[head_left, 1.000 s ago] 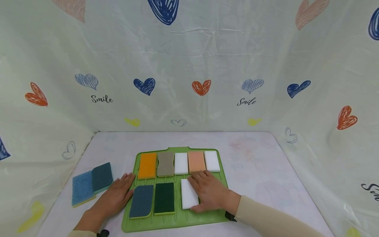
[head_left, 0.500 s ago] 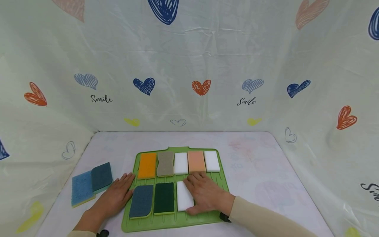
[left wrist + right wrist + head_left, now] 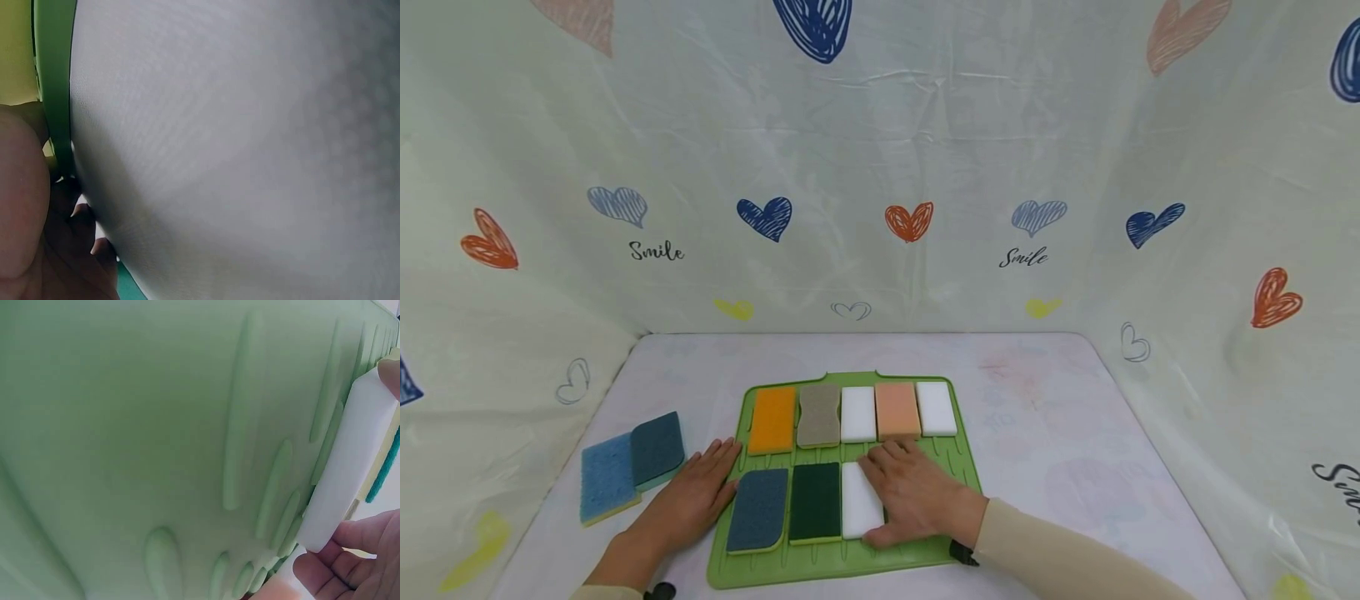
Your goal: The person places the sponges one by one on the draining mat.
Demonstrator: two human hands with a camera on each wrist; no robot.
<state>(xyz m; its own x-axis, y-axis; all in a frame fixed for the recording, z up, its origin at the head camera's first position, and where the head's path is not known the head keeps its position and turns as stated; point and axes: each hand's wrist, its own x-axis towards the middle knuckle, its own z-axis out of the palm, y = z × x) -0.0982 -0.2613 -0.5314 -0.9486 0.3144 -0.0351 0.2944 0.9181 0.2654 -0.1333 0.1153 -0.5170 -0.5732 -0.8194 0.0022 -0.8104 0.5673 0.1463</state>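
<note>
plain white sponge (image 3: 859,510), flat rectangular block

I read the ribbed green drying mat (image 3: 966,467) as soft moulded rubber or silicone, matt, with raised smooth ridges plain in the right wrist view. Under my right hand (image 3: 917,496) the white rectangular foam sponge (image 3: 856,508) looks fine-grained, smooth, no sheen. Beside it the dark green scouring pad on yellow foam (image 3: 815,502) shows coarse, fibrous nap; the slate-blue scouring sponge (image 3: 758,508) the same rough fibre. Along the mat's far edge, the orange sponge (image 3: 772,419) and peach sponge (image 3: 897,410) look porous, matt. The tabletop (image 3: 1045,417) wears a smooth, faintly printed plastic sheet; the heart-printed backdrop (image 3: 880,167) is thin, creased, slightly glossy film.
</note>
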